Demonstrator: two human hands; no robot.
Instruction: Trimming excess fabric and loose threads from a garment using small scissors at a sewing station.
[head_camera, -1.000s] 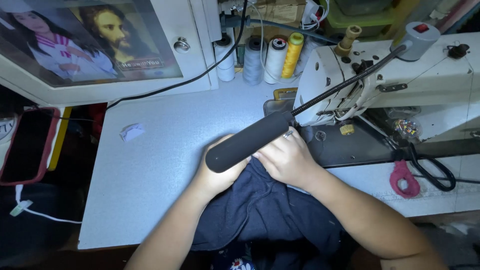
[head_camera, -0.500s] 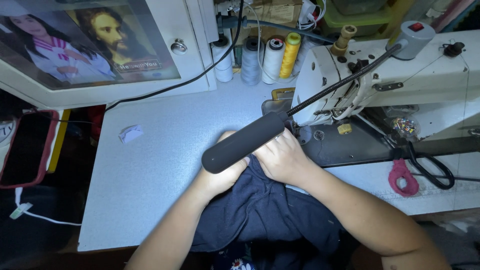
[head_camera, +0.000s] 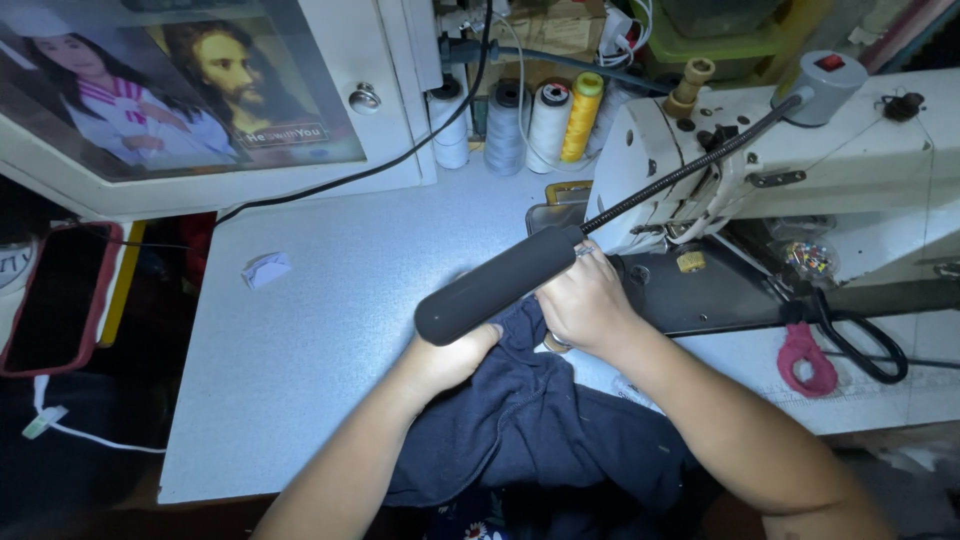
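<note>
Holding dark navy cloth on the pale worktop, just short of the sewing machine. Left hand curled shut on a fold of the cloth, partly hidden under the black lamp head hanging over both hands. Right hand closed over the cloth's leading edge, fingers bunched tight, touching the near edge of the dark machine bed. Cannot tell whether anything small sits pinched between those fingers.

Judging progress: cloth gathered and brought up to the machine, but not yet under the needle area, which sits just beyond the right hand, behind the lamp's stalk. Most of the cloth draped off the worktop's near edge below both wrists, in a loose heap. No stitching visible on it from here; too dark to be sure. Feeding and sewing seemingly all left to do.

Farther right of the right hand: black-handled scissors and a pink ring-shaped piece, both apart from the cloth. Beyond both hands, at the worktop's back: thread cones, white, grey and yellow. Well left of the left hand: a small scrap of white paper, and past the worktop's edge a red-cased phone.
</note>
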